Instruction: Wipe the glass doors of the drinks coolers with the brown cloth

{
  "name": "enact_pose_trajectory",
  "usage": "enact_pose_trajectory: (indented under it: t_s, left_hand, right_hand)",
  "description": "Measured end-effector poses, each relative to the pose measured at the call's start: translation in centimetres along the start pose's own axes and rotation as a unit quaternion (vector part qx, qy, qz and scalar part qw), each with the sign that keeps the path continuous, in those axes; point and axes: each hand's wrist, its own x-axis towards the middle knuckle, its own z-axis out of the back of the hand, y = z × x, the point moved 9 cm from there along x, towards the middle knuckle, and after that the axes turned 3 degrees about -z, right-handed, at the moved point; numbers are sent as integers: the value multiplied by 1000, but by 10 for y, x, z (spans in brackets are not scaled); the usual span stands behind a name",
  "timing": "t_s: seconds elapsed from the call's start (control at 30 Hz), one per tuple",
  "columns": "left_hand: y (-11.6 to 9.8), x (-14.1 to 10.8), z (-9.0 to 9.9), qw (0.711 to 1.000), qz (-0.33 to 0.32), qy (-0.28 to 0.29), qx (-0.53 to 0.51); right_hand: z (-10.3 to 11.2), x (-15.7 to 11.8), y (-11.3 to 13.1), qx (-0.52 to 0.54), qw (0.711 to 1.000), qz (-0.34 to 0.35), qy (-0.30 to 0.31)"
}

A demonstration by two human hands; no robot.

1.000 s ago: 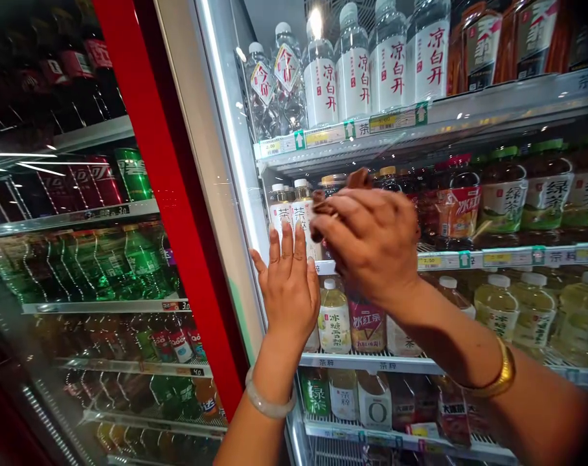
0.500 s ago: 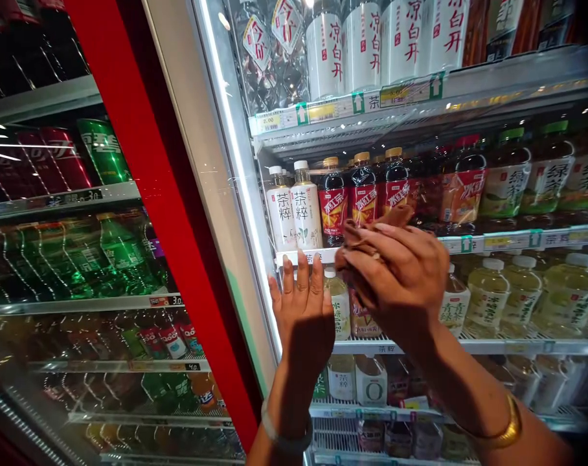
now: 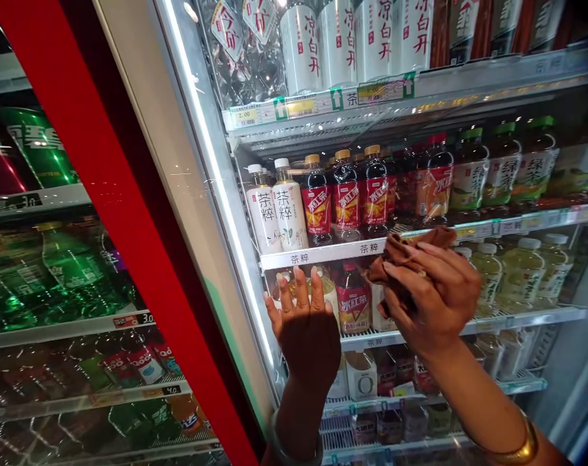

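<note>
Fingers spread, my left hand (image 3: 309, 336) is raised against what looks like the glass front of a drinks fridge, below the middle shelf's edge. It holds nothing. My right hand (image 3: 442, 301) grips a crumpled brown cloth (image 3: 399, 264) in front of that shelf's label strip (image 3: 323, 254); whether the cloth touches the glass I cannot tell. Behind the hands stand white-labelled tea bottles (image 3: 289, 210) and red-labelled iced tea bottles (image 3: 347, 200). Part of the lower row is hidden by my hands.
A red fridge frame (image 3: 114, 213) and a pale door post (image 3: 177, 213) run down the left. Beyond the red frame sit green bottles (image 3: 75, 259) and cans (image 3: 39, 145). White-labelled water bottles (image 3: 301, 52) line the upper shelf. Green-capped tea bottles (image 3: 505, 162) stand at the right.
My right hand has moved right and down with the brown cloth. The view has shifted, so the shelves sit farther left. My left hand stays raised with fingers spread.
</note>
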Motion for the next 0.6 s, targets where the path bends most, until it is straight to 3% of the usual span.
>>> enact_pose_trajectory:
  t_s: [0.13,0.23,0.33,0.47,0.6]
  left_hand:
    - [-7,-4,-3,1000,9,-28,-7]
    - [-12,-8,-3,998,19,-47,-26]
    - [-16,-10,-3,998,8,-43,-34]
    - [-17,-9,-3,998,8,-39,-41]
    - [-20,-7,-5,998,29,-40,-50]
  right_hand:
    - [2,-28,17,8,999,-31,23]
    - [-5,-24,32,38,998,0,42]
    - [-5,-10,15,22,998,17,48]
    - [7,-14,-11,-6,1000,-25,15]
    - [4,-23,7,0,999,-31,35]
